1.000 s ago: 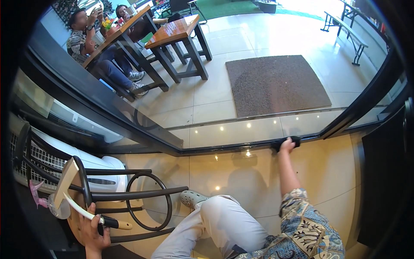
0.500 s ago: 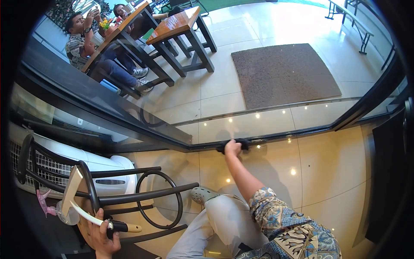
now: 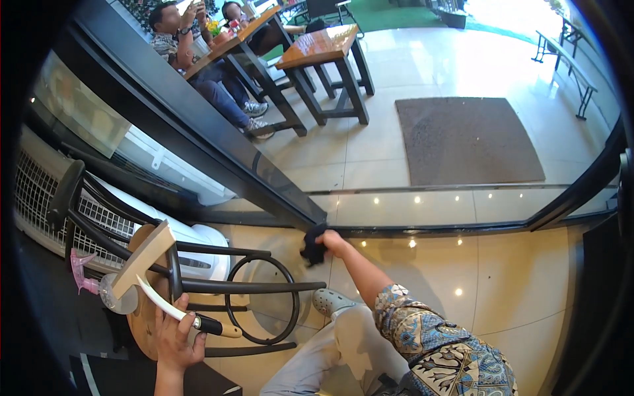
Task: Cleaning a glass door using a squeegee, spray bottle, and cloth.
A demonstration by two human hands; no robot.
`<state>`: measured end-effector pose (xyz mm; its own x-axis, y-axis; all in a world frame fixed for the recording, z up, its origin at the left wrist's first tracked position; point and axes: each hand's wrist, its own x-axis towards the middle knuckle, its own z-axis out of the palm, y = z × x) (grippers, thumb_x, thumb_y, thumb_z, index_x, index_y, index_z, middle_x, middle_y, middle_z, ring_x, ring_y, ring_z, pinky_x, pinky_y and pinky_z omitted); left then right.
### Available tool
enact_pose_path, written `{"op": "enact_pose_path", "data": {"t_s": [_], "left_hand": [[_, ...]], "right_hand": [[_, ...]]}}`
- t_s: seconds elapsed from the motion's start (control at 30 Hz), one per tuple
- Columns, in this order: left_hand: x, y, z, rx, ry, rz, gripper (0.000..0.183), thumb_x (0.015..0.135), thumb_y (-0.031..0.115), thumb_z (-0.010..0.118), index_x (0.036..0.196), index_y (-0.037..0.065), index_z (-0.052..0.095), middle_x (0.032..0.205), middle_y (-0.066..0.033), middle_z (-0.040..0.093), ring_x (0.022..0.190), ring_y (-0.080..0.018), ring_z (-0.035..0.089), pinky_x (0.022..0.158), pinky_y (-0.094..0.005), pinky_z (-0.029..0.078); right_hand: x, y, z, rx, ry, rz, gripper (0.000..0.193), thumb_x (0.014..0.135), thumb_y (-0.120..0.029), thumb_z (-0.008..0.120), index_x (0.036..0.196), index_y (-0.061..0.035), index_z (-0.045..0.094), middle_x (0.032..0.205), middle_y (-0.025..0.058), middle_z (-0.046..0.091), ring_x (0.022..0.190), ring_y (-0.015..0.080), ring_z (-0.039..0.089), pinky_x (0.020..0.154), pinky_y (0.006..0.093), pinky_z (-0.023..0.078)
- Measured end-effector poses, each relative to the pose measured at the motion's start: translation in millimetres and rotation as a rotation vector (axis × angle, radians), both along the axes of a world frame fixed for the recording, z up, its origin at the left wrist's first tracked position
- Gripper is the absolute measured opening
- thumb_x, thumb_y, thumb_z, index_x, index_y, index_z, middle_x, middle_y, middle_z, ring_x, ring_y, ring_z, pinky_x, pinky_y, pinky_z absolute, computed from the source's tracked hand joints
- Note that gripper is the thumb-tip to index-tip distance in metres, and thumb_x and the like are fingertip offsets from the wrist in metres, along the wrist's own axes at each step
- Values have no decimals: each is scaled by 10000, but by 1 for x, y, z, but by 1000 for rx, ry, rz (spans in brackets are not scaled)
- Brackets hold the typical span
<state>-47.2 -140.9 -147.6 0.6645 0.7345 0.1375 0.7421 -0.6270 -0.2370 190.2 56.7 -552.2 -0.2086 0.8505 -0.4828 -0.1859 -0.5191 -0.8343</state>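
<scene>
My right hand grips a bunched black cloth, held at the foot of the dark door-frame post, where it meets the bottom rail of the glass. My left hand is closed on a squeegee with a pale bar head, a curved white neck and a black and tan handle. Under the squeegee head lies a clear spray bottle with a pink trigger. Both are at the tipped stool, which has a round wooden seat and dark metal legs.
A white appliance with a grille lies behind the stool. My shoe is on the tiled floor. Beyond the glass are a brown doormat, a wooden stool, a tall table, two seated people and a bench.
My right hand has moved left along the bottom rail with the black cloth, up to the post. My left hand still holds the squeegee. The whole view has shifted.
</scene>
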Motion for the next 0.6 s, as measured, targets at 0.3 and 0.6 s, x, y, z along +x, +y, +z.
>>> {"op": "enact_pose_path", "data": {"t_s": [0.3, 0.6], "left_hand": [[3, -4, 0, 7, -33, -39, 548, 583, 86, 608, 1078, 106, 374, 1212, -219, 451, 1056, -397, 473, 953, -552, 243], [10, -4, 5, 26, -9, -21, 531, 603, 105, 625, 1070, 113, 372, 1215, -205, 451, 1036, -384, 487, 980, -532, 220]], "right_hand": [[109, -129, 50, 343, -394, 210, 433, 668, -224, 600, 1046, -18, 556, 976, 219, 590, 929, 337, 562, 813, 368, 425], [189, -180, 177, 733, -798, -523, 264, 739, -204, 606, 901, -10, 529, 707, 215, 586, 674, 389, 578, 585, 427, 462]]}}
